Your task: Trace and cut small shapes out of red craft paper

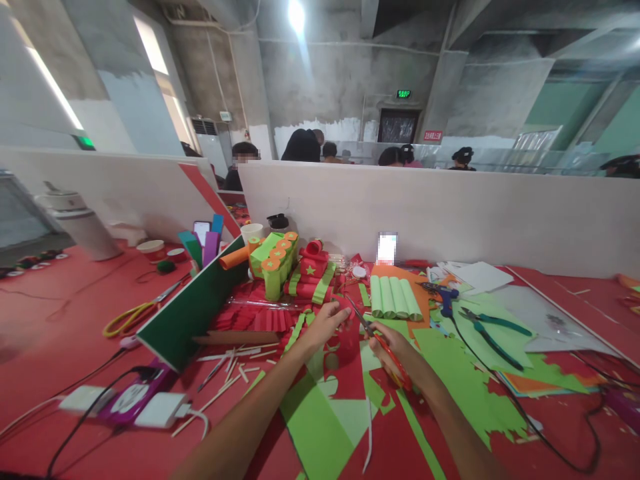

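Observation:
My right hand (395, 348) is closed round scissors (394, 359) with red-orange handles, their blades pointing up and to the left. My left hand (326, 325) pinches a small piece of red paper (343, 304) close to the blade tips. Whether the blades touch the paper cannot be made out. Below both hands lie a red sheet with round holes (350, 377) and green paper sheets (320, 420). Just behind my left hand stands a red and green paper model (310, 275) with a star, beside green rolls with orange star caps (273, 270).
Pale green paper rolls (395, 298), a blue glue gun (447, 297) and green-handled pliers (493, 333) lie to the right. On the left are a dark green board (195, 307), yellow-handled scissors (131, 319) and a purple power strip (133, 397). A white partition (450, 213) stands behind.

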